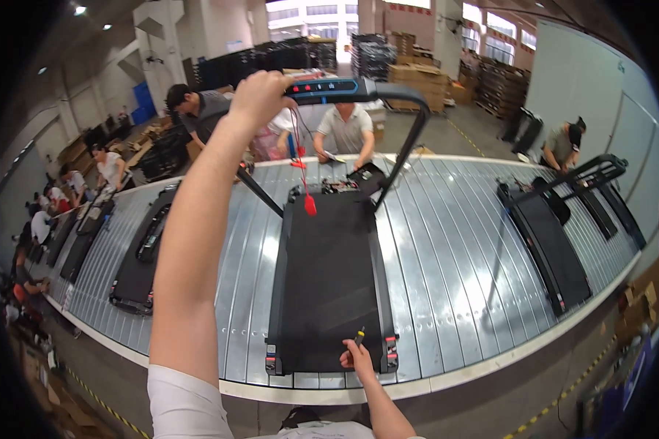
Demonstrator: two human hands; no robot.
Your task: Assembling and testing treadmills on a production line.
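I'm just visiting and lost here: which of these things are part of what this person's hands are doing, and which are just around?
In use:
- middle treadmill
- its handlebar, gripped by the left hand
- screwdriver in the right hand

Just around:
- left treadmill
- right treadmill
- conveyor
- stacked boxes

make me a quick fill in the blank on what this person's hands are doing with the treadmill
1. The left hand grips the treadmill's raised ____.
2. The right hand holds a small yellow-handled tool at the ____ end of the black running belt.
3. A ____ safety clip hangs on a cord below the console.
4. The treadmill sits on a wide ____ conveyor.

Missing words: handlebar; near; red; grey
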